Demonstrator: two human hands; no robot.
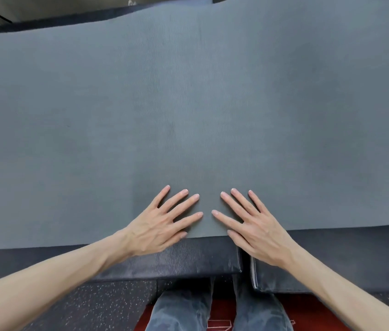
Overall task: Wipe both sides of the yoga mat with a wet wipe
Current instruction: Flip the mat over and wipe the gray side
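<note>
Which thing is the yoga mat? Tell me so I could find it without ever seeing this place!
Look at the dark padded cushions in front of the person's jeans. Spread flat over them, filling nearly the whole view, is the yoga mat, with the left hand and right hand lying on its near edge. It is a lighter blue-grey with fine ribbing; the cushions beneath are near-black.

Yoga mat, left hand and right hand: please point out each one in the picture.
yoga mat (188, 103): head view, middle of its grey surface.
left hand (157, 229): head view, back of the hand.
right hand (259, 231): head view, back of the hand.
</note>
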